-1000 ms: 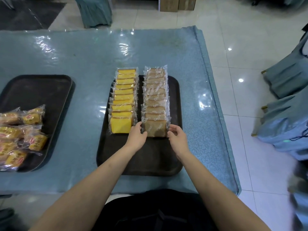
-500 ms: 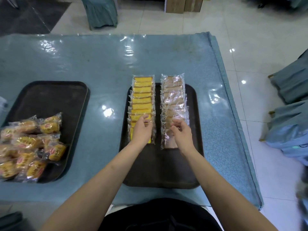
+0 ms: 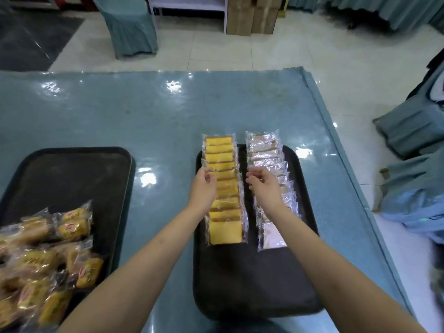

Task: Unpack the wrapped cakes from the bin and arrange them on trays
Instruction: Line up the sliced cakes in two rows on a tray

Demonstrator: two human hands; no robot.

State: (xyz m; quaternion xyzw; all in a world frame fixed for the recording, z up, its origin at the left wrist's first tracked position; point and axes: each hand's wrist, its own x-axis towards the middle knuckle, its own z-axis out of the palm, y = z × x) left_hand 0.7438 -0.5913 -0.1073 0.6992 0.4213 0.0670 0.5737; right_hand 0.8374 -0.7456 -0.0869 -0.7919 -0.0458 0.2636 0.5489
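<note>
Two rows of wrapped cakes [image 3: 223,188] lie side by side on the right tray [image 3: 252,284]; the left tray [image 3: 72,174] holds a pile.

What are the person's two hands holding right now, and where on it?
Nothing. The left hand and right hand hover, fingers loosely curled, above the yellow cake row and pale cake row.

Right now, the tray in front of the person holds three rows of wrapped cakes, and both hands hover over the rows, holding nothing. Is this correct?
Not quite. The head view shows two rows on the dark tray, not three: a row of yellow cakes and a row of pale brown cakes. The rest stands: the left hand and right hand hover over the rows, holding nothing.
</note>
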